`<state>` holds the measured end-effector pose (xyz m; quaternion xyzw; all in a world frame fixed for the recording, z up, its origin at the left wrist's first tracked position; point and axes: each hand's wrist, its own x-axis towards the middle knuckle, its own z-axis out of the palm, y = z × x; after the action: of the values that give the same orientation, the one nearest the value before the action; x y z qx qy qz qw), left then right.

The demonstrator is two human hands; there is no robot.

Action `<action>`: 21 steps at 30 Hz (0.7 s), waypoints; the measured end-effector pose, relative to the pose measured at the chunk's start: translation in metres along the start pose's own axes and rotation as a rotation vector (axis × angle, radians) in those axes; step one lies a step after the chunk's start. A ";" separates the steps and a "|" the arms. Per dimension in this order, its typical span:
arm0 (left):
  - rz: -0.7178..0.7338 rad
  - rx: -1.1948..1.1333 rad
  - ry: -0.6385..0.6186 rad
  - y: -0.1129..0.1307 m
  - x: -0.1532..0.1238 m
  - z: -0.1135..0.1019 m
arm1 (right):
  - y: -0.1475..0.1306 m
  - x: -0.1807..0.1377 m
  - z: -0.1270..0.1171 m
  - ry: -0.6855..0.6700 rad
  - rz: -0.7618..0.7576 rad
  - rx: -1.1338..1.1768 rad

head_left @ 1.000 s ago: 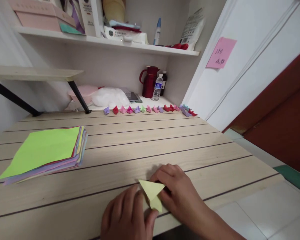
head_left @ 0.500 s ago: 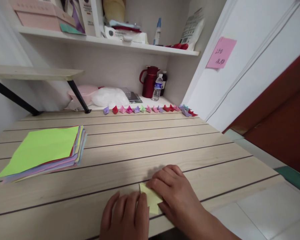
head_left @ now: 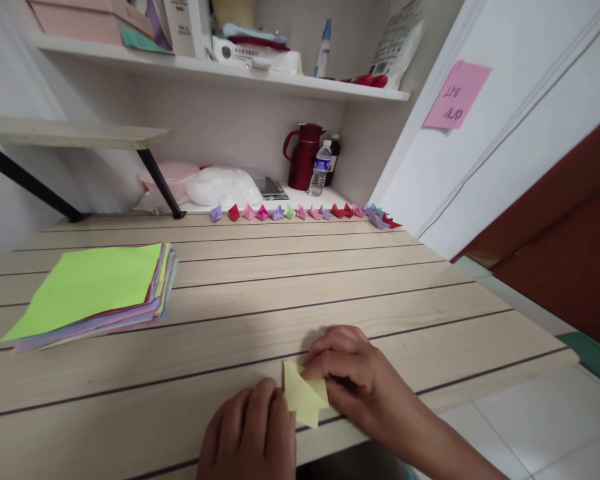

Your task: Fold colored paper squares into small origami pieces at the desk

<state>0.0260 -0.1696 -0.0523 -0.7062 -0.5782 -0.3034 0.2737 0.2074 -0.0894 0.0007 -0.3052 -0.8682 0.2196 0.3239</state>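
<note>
A small pale yellow folded paper [head_left: 303,399] lies near the front edge of the wooden table [head_left: 290,293]. My left hand [head_left: 250,433] has its fingers curled against the paper's left edge. My right hand [head_left: 360,383] pinches the paper's upper right part with bent fingers. Both hands hold the paper down on the table.
A stack of coloured square sheets [head_left: 95,290], green on top, lies at the left. A row of small folded paper pieces [head_left: 300,213] lines the table's far edge. Behind stand a red jug [head_left: 303,155], a water bottle [head_left: 321,168] and shelves. A pink note [head_left: 457,95] sticks to the door.
The yellow paper's flap was pressed flat half a second ago and now stands up a little again. My right fingers have shifted onto its upper right part. The view tilted slightly.
</note>
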 end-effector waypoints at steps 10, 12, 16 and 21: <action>0.024 -0.061 -0.020 -0.004 0.004 -0.004 | -0.007 -0.001 0.000 -0.020 -0.099 -0.125; 0.015 -0.085 -0.007 -0.002 0.003 -0.004 | -0.005 0.000 -0.002 -0.009 -0.108 -0.141; 0.004 -0.071 0.047 0.004 -0.001 -0.002 | -0.003 0.005 -0.008 -0.034 -0.114 -0.217; -0.032 -0.102 0.024 0.007 -0.002 -0.003 | -0.005 0.001 -0.009 -0.070 -0.008 -0.181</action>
<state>0.0321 -0.1741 -0.0521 -0.7061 -0.5701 -0.3452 0.2393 0.2107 -0.0907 0.0106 -0.3218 -0.8965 0.1498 0.2652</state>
